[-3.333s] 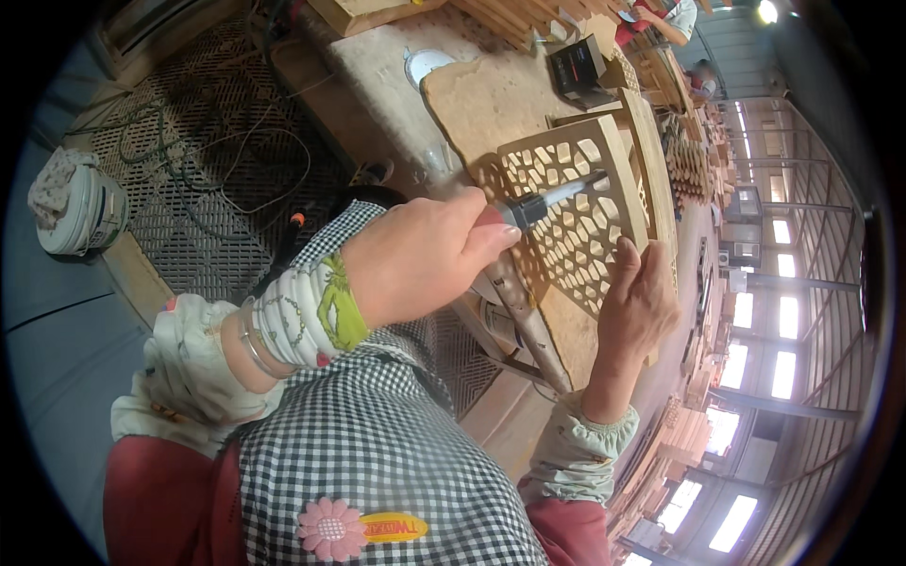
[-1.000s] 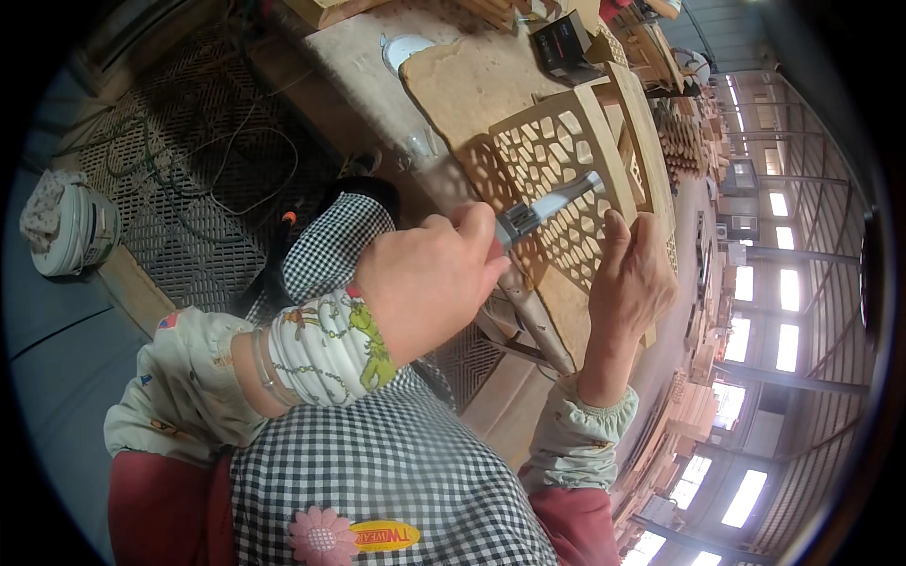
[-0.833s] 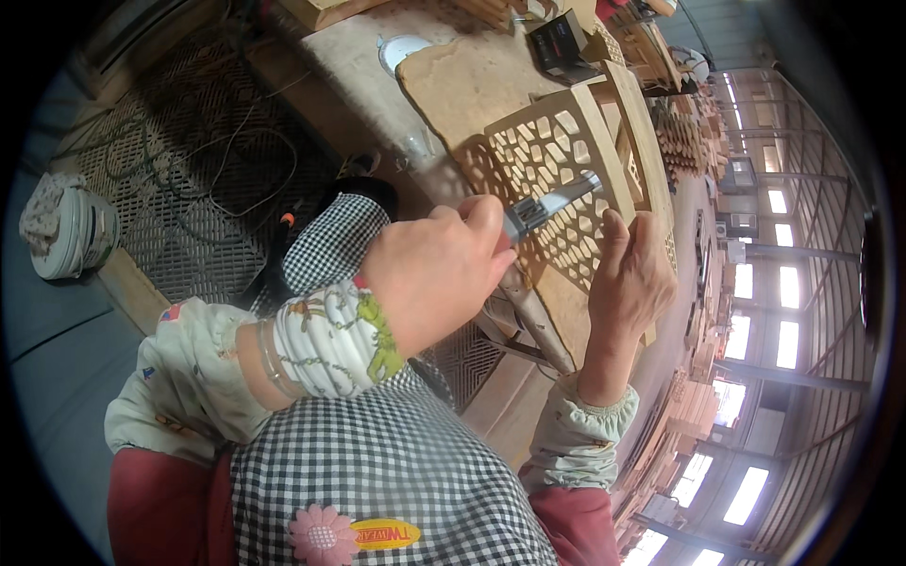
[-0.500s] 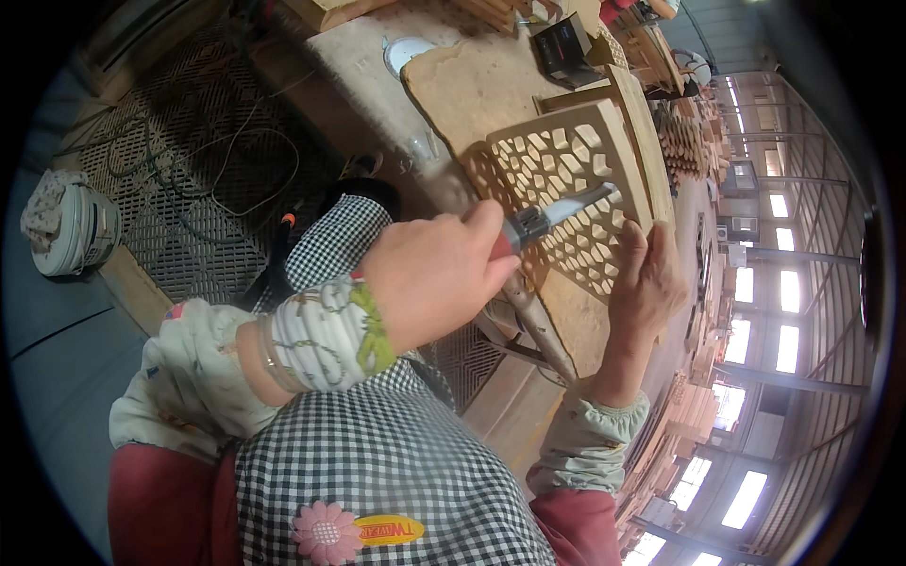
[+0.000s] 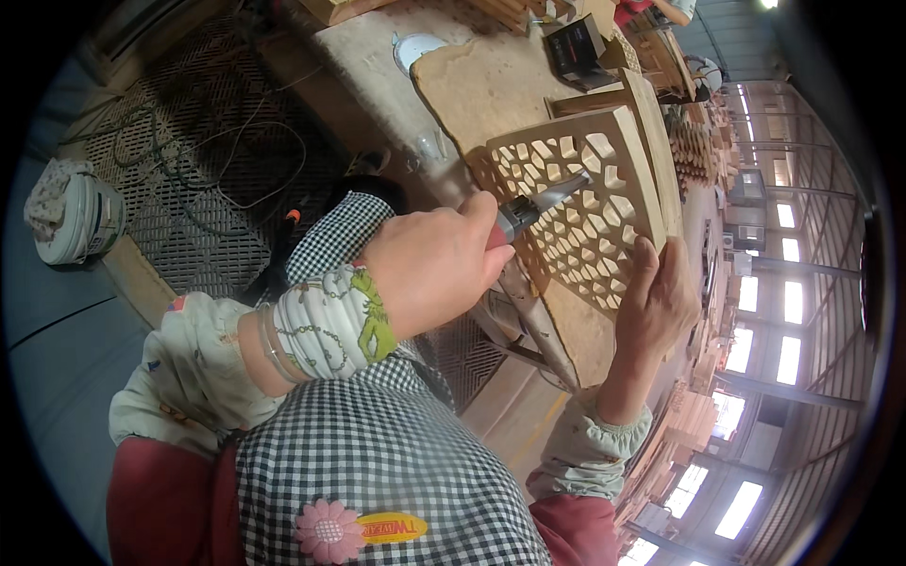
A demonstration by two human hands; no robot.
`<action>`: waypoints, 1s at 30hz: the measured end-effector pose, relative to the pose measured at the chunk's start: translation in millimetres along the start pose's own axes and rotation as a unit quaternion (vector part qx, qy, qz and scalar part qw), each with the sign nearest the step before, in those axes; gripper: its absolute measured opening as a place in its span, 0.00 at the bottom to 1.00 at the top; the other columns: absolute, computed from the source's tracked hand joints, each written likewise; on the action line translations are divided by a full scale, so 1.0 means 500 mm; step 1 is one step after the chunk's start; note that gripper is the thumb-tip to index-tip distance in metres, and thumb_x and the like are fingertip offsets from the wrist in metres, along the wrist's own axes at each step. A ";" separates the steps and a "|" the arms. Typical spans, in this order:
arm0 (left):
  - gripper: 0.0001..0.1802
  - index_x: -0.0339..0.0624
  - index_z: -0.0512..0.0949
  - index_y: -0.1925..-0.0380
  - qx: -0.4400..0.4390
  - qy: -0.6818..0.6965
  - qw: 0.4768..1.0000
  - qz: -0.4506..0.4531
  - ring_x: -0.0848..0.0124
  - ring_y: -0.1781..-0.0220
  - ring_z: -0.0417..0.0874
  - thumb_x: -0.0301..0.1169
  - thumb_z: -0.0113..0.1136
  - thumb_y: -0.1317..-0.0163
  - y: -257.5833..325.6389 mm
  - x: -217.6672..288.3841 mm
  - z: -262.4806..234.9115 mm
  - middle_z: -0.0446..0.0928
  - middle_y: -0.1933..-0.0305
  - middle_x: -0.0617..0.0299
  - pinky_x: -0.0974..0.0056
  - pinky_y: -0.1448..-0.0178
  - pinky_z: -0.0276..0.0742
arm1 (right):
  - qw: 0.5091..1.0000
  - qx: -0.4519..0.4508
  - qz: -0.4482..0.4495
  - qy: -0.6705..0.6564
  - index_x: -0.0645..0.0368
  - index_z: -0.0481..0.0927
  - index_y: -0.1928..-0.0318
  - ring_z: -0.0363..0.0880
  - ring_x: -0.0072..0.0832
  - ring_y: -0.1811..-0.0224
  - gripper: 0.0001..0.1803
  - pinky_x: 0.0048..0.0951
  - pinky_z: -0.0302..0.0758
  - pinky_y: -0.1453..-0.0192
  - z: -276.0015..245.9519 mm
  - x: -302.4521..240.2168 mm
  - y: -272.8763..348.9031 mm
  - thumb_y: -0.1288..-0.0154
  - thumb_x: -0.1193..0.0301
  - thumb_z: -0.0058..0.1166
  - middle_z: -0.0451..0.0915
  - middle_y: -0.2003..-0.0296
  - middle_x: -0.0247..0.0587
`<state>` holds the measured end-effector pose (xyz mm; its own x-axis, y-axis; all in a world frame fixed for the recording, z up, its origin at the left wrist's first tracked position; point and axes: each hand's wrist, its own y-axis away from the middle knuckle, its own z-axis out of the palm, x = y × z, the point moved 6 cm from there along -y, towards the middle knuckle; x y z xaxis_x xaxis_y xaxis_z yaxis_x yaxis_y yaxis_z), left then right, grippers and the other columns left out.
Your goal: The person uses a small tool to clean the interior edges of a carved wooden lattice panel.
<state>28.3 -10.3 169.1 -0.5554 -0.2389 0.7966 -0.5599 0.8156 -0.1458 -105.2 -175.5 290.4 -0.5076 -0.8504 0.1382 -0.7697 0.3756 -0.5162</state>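
My left hand [image 5: 425,269] is closed around the red handle of a knife-like tool [image 5: 557,195] with a dark collar and a narrow metal blade. The blade lies over the pierced face of a wooden panel [image 5: 618,137], which has many irregular cut-out holes. Whether the tip touches the wood, I cannot tell. At the panel's right edge, my right hand [image 5: 656,297] grips the wood, thumb on the near face and the other fingers mostly hidden behind. The panel stands tilted on a brown, worn board [image 5: 472,90] on the workbench.
Behind the panel stand wooden pieces [image 5: 651,123] and a dark open box [image 5: 576,52]. A white round lid [image 5: 415,49] lies on the bench [image 5: 363,66]. Left of me is a white bucket [image 5: 80,222] with a cloth on top. Cables cross the slatted floor mat [image 5: 217,132]. Another person's arm shows far off.
The tool's blade has moved left across the panel, away from its right edge. The panel's face has turned slightly. Both hands keep their hold.
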 end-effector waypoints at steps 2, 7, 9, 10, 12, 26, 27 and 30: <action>0.21 0.37 0.69 0.58 -0.006 -0.005 1.000 0.005 0.48 0.75 0.87 0.43 0.64 0.29 -0.007 0.003 0.001 0.82 0.77 0.47 0.51 0.73 0.84 | 0.999 -0.009 0.022 -0.023 0.55 0.77 0.66 0.75 0.41 0.78 0.20 0.37 0.69 0.71 -0.003 0.000 0.005 0.20 0.54 0.56 0.75 0.79 0.40; 0.21 0.39 0.70 0.57 0.031 -0.074 0.997 0.008 0.50 0.74 0.87 0.45 0.65 0.29 -0.013 0.014 0.001 0.82 0.77 0.49 0.52 0.72 0.84 | 1.000 -0.014 0.013 -0.011 0.56 0.77 0.66 0.73 0.40 0.78 0.18 0.36 0.67 0.71 -0.004 0.001 0.005 0.21 0.56 0.58 0.73 0.79 0.41; 0.21 0.39 0.70 0.57 0.031 -0.071 0.997 0.004 0.51 0.75 0.87 0.45 0.65 0.29 -0.011 0.011 0.001 0.82 0.76 0.50 0.52 0.72 0.84 | 1.000 -0.015 0.007 -0.005 0.56 0.77 0.66 0.73 0.40 0.78 0.18 0.36 0.67 0.71 -0.006 0.002 0.006 0.21 0.56 0.59 0.72 0.80 0.41; 0.21 0.39 0.70 0.57 0.031 -0.070 0.997 0.003 0.51 0.75 0.87 0.45 0.65 0.29 -0.009 0.009 0.001 0.82 0.76 0.50 0.53 0.72 0.84 | 1.000 -0.012 0.011 -0.014 0.56 0.77 0.66 0.73 0.40 0.78 0.18 0.37 0.67 0.72 -0.005 0.006 0.007 0.21 0.56 0.59 0.72 0.80 0.41; 0.21 0.39 0.70 0.57 0.016 -0.085 0.996 -0.007 0.51 0.75 0.87 0.45 0.65 0.29 -0.002 0.013 0.001 0.82 0.76 0.50 0.53 0.73 0.84 | 0.999 -0.008 0.020 -0.031 0.56 0.77 0.66 0.72 0.40 0.78 0.18 0.37 0.67 0.72 -0.001 0.019 0.014 0.22 0.57 0.59 0.72 0.80 0.41; 0.18 0.36 0.72 0.59 -0.002 0.094 0.993 -0.066 0.41 0.65 0.86 0.41 0.61 0.26 0.032 -0.057 -0.031 0.82 0.70 0.41 0.45 0.63 0.80 | 0.999 0.005 0.028 -0.022 0.56 0.74 0.68 0.75 0.44 0.78 0.23 0.38 0.70 0.71 0.000 0.037 -0.005 0.19 0.52 0.54 0.73 0.80 0.44; 0.17 0.35 0.72 0.61 0.006 0.096 0.993 -0.063 0.42 0.64 0.86 0.40 0.60 0.25 0.028 -0.057 -0.036 0.82 0.70 0.40 0.47 0.63 0.79 | 0.999 0.004 0.030 -0.021 0.56 0.74 0.68 0.75 0.44 0.78 0.23 0.38 0.70 0.71 0.001 0.034 -0.003 0.19 0.52 0.54 0.73 0.79 0.44; 0.17 0.35 0.73 0.61 0.028 0.087 0.995 -0.027 0.44 0.66 0.86 0.40 0.59 0.24 0.011 -0.054 -0.043 0.82 0.71 0.41 0.48 0.64 0.79 | 1.000 -0.007 0.020 -0.010 0.56 0.74 0.67 0.75 0.45 0.77 0.23 0.39 0.70 0.71 -0.003 0.019 0.004 0.19 0.52 0.54 0.74 0.78 0.44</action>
<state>53.3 11.9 159.4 -0.4109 -0.1830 0.8931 -0.6224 0.7722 -0.1281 -112.4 -182.3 292.0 -0.5308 -0.8414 0.1014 -0.7544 0.4145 -0.5090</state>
